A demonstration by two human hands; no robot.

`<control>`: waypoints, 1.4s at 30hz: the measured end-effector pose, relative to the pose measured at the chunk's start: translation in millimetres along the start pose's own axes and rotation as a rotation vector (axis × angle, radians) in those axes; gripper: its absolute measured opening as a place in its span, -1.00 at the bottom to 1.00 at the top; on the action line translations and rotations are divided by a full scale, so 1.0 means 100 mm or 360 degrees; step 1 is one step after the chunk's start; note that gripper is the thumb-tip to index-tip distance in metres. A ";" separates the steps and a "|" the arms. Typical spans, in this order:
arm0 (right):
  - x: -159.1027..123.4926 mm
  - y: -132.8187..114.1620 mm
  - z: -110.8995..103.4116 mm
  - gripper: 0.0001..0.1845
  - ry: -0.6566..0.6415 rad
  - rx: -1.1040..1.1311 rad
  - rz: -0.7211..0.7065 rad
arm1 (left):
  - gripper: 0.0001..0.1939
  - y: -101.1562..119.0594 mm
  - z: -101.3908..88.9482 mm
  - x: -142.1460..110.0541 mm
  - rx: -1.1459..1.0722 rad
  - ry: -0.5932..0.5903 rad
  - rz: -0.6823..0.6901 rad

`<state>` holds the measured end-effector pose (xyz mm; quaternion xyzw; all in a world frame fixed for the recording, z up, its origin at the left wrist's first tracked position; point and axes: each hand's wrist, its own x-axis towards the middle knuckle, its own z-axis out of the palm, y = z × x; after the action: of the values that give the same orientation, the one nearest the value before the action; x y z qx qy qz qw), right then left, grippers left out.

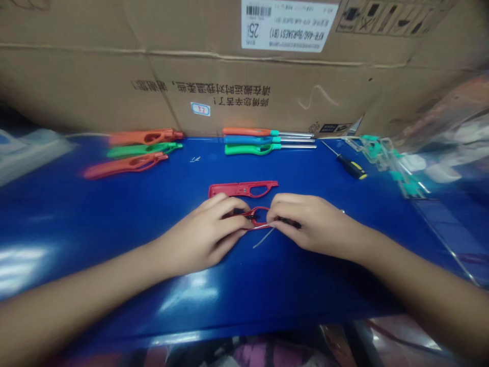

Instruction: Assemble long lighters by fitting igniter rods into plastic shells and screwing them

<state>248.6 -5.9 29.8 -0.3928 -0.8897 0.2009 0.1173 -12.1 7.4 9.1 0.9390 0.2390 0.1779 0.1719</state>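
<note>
My left hand (206, 232) is closed around the rear of a red lighter casing half (261, 208), whose trigger loop shows between my hands. At the front of that loop, my right hand (311, 221) pinches a thin white tube (263, 238). The tube's loose end slants down to the left over the table. Whether my right fingers also grip the casing is hidden. Just beyond my hands lies a second red casing half (232, 190), its inner side facing up.
Orange, green and red casings (142, 136) lie at the back left. Lighters with metal barrels (252, 139) lie centre back, near small white pins (195, 159). A screwdriver (351, 167) and clear-and-teal parts (382, 153) are to the right. A cardboard box (114, 92) walls the blue table's (153, 300) back.
</note>
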 end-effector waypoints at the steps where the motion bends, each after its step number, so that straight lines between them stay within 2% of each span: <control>1: 0.00 0.00 -0.01 -0.84 -0.0009 -0.0012 -0.0009 | -0.75 0.00 0.00 0.00 0.0021 0.0002 0.0002; 9: -0.04 0.01 -0.08 -0.82 -0.0047 -0.0021 -0.0109 | -0.74 -0.04 0.02 -0.02 0.0112 0.0086 0.0044; 15: -0.06 0.00 -0.12 -0.84 -0.0067 0.0007 -0.0086 | -0.72 -0.07 0.02 -0.03 0.0147 0.0156 0.0137; 25: -0.05 -0.01 -0.14 -0.80 -0.0043 0.0024 -0.0108 | -0.74 -0.08 0.05 -0.03 0.0099 0.0208 0.0131; 42: -0.06 0.00 -0.14 -0.81 -0.0058 -0.0017 -0.0087 | -0.78 -0.07 0.04 -0.02 0.0031 0.0129 0.0048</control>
<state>258.2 -6.8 41.9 -0.3652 -0.9032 0.1999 0.1044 -14.4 11.7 2.1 0.9361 0.2333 0.2161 0.1503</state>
